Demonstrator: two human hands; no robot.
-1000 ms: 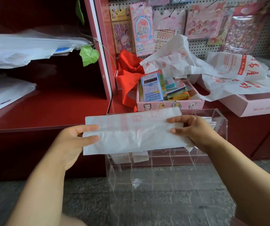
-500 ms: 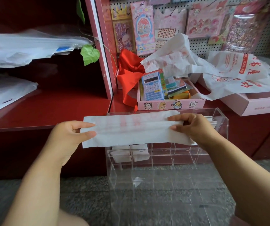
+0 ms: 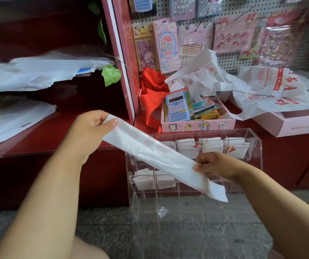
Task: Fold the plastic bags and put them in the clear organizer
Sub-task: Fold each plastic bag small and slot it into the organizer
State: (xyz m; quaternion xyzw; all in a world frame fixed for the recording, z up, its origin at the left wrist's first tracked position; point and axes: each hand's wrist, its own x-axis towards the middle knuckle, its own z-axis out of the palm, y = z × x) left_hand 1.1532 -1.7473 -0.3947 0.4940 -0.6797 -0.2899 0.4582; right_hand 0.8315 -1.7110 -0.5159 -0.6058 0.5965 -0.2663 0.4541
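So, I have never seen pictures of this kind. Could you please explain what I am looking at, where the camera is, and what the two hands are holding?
There is no machine here. A person wears one camera on the head, and it looks forward and down, so you see the person's own arms. The left hand and the right hand each pinch one end of a white plastic bag folded into a long strip, held slanting in the air. Behind it stands the clear organizer, with folded bags already in some compartments. On the red counter lie a pink box with a blue calculator, and loose bags not yet folded.
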